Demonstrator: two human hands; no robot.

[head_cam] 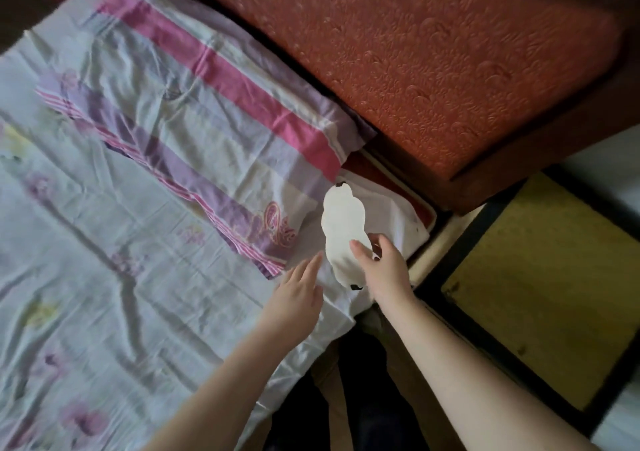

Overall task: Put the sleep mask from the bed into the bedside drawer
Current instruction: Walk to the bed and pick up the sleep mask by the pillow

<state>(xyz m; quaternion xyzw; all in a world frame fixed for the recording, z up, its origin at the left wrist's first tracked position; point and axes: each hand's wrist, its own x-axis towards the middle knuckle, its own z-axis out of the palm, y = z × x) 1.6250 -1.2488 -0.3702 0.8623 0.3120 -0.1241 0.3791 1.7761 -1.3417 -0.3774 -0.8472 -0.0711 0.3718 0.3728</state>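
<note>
A white sleep mask (341,224) with small black tabs at both ends is at the right edge of the bed, over the white sheet. My right hand (382,267) pinches its near end between thumb and fingers. My left hand (299,295) hovers just to the left of the mask, fingers stretched out, holding nothing. To the right of the bed stands the bedside cabinet (540,291) with a yellowish top and dark frame. No drawer front is visible in this view.
A pillow (207,104) in lilac, pink and white stripes lies across the bed (86,277), which has a pale floral sheet. A padded reddish headboard (415,52) runs along the top right. My dark trouser legs show below, between bed and cabinet.
</note>
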